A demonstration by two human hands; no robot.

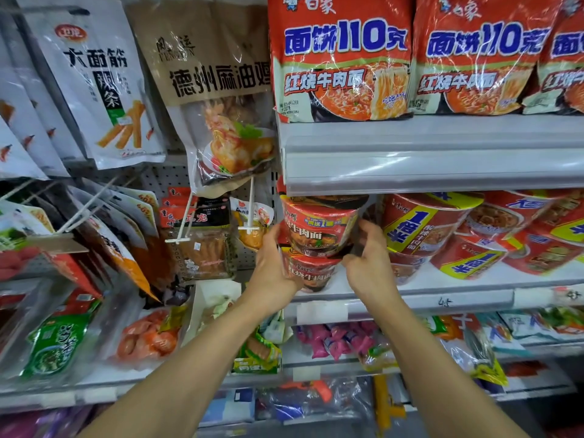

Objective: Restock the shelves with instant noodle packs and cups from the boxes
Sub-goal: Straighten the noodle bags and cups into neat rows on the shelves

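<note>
Both hands hold a red noodle cup at the left end of the middle shelf.

Left hand [271, 263] and right hand [368, 263] curl their fingers round the upper cup [319, 229], which lies tipped, lid up-left under the shelf edge [410, 165], atop a second cup [311, 273]. Just right lie more tilted red cups [442, 229]; hanging snack bags [221, 121] crowd the left. Above stand red noodle multipacks [341, 58].

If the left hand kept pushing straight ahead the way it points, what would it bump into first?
Probably nothing new: the left hand already touches the upper noodle cup, stacked on the lower cup. Pushing on would drive that cup deeper into the shelf; what lies behind is hidden.
</note>
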